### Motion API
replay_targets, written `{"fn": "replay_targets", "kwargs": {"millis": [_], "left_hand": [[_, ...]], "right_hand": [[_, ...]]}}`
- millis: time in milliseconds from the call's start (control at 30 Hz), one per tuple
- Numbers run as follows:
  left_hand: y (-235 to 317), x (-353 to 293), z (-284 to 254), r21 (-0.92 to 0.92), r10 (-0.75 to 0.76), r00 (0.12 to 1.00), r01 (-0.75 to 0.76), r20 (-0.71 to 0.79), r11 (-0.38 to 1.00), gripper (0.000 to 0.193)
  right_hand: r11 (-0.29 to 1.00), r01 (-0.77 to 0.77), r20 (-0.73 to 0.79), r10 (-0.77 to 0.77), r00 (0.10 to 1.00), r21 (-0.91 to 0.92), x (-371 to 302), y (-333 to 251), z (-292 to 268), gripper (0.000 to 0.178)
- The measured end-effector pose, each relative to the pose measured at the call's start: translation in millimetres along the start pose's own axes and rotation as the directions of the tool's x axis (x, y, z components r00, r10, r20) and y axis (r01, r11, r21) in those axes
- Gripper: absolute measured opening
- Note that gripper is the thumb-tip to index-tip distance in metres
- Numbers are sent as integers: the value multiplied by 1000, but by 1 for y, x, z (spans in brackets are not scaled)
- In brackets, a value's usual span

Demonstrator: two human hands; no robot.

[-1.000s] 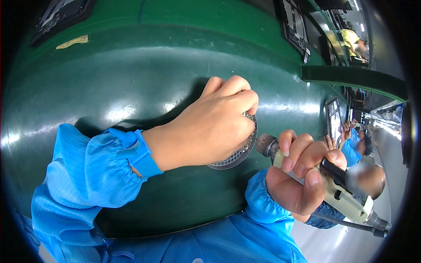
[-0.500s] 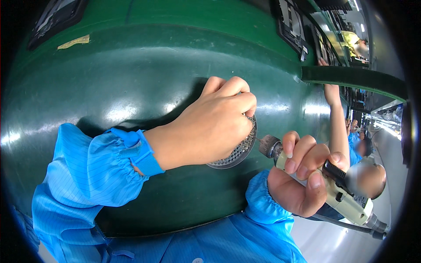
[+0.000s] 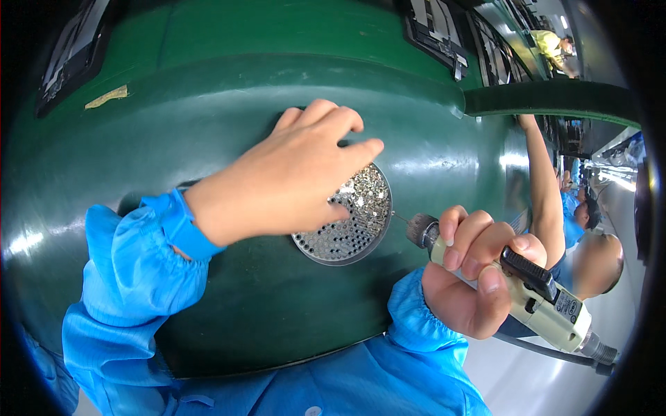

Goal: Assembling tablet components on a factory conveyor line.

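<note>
A round metal dish (image 3: 326,244) with a pattern of small holes lies on the green mat. Many tiny screws (image 3: 368,197) are heaped over its right part. My left hand (image 3: 284,173) is above the dish's left side, fingers spread and curved, with no object visible between them. Its thumb tip reaches over the holes; whether it touches cannot be told. On the right, my right hand (image 3: 479,270) is wrapped round a cream electric screwdriver (image 3: 541,319) with a black lever. Its thin bit points left, close to the dish's right rim.
A green bar (image 3: 555,98) crosses the right side. Dark framed panels (image 3: 437,35) lie at the far right, another panel (image 3: 73,52) at the far left, near a torn tape strip (image 3: 107,97). A co-worker's arm (image 3: 544,180) reaches in beyond the screwdriver, whose cable trails behind.
My left hand has moved left and its fingers have spread, uncovering most of the dish and the screws. My right hand still holds the screwdriver in nearly the same place.
</note>
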State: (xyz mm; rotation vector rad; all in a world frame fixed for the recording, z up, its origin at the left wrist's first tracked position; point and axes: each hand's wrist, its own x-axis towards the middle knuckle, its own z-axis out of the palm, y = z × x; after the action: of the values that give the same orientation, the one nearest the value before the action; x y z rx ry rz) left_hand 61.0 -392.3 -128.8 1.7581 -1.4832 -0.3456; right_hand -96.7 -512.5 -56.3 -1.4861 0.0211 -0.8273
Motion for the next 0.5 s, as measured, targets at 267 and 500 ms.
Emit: {"fn": "replay_targets", "kwargs": {"millis": [267, 500], "left_hand": [[-14, 47, -12, 66, -12, 985, 0, 174, 998, 79], [-15, 63, -14, 10, 57, 966, -62, 254, 998, 80]], "right_hand": [[999, 5, -10, -5, 1000, 45, 5, -8, -11, 36], [999, -1, -10, 1, 1000, 36, 7, -16, -23, 35]]}}
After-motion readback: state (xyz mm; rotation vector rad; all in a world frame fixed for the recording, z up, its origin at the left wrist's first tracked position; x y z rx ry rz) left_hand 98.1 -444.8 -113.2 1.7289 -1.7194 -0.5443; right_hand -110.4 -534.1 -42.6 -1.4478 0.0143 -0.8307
